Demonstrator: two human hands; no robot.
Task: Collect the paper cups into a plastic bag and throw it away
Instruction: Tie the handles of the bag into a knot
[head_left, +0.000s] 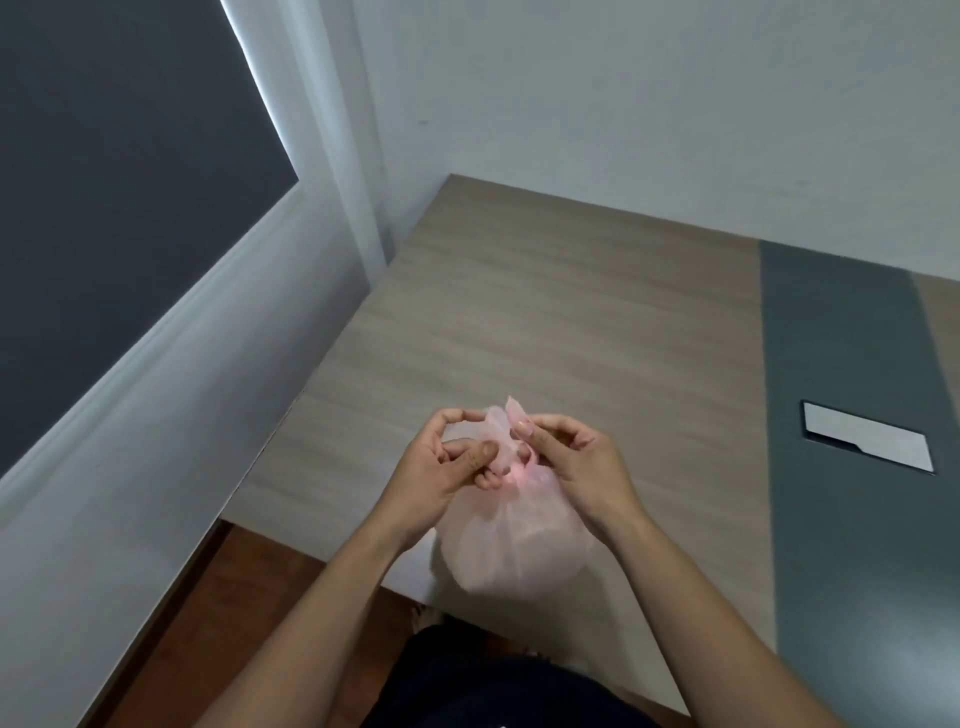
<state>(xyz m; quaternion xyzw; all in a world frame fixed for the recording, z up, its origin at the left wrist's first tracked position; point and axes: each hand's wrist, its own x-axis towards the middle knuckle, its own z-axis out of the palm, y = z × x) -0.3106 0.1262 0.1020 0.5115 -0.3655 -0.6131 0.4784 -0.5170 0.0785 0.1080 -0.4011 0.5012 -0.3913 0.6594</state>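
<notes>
While the plastic bag (519, 551) sits at the near edge of the surface (571, 312), not far from its near left corner, both hands work at its gathered neck. The left hand (447, 467) pinches a twist of the pink film between thumb and curled fingers. The right hand (571, 462) pinches the other ear of film just beside it, its fingers curled likewise. By my judgement the step in hand is knotting the bag closed before it goes to the bin. To do it well, keep both ears taut and drawn upward so the neck does not slacken. Cross one over the other close down against the bulge, then pull evenly outward so the thin film cinches without tearing. Let the surface bear the weight until the knot holds. Count: one bag, two hands on it, two ears of film. The paper cups cannot be counted, as the cloudy film hides what fills the round belly. Toward the right edge runs one grey strip with one pale rectangular plate (865, 444) set in it
</notes>
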